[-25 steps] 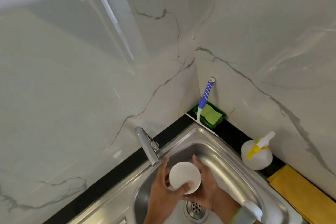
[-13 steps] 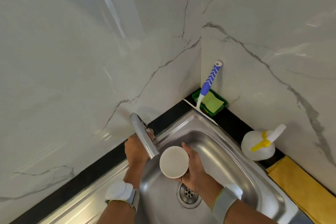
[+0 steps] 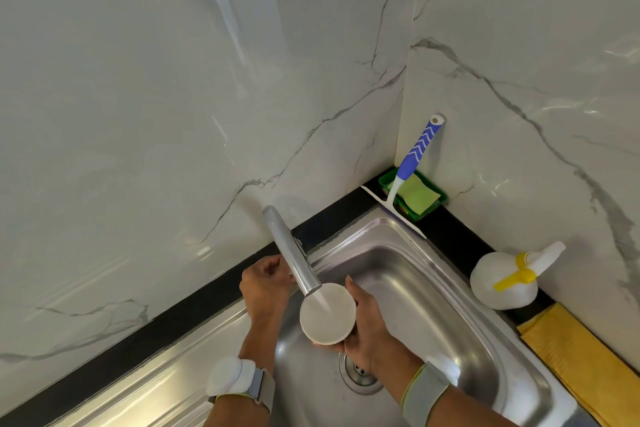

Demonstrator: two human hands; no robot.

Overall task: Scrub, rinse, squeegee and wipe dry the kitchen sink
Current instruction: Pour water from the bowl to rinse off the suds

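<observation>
- Head view: the right hand (image 3: 367,326) grips a white cup (image 3: 327,314) over the steel sink (image 3: 433,291), thumb up along the cup's far right edge, the other fingers curled under it and mostly hidden.
- The cup's open mouth faces up, right under the tap spout (image 3: 294,253); a stream of water (image 3: 322,300) falls from the spout into the cup.
- The left hand (image 3: 266,284) is at the far left rim of the sink, behind the spout, fingers curled in at the tap's base; what exactly they grip there I cannot tell.
- The drain (image 3: 360,373) lies in the basin below the right wrist.
- Both wrists wear grey bands with white pods.
- In the far corner a green tray (image 3: 434,206) holds a light green sponge (image 3: 417,192); a squeegee (image 3: 412,159) with a blue and white handle leans out of it against the wall, its white blade by the sink's far rim.
- On the black counter to the right stands a white spray bottle (image 3: 502,282) with a yellow trigger; a yellow cloth (image 3: 581,360) lies nearer, beside it.
</observation>
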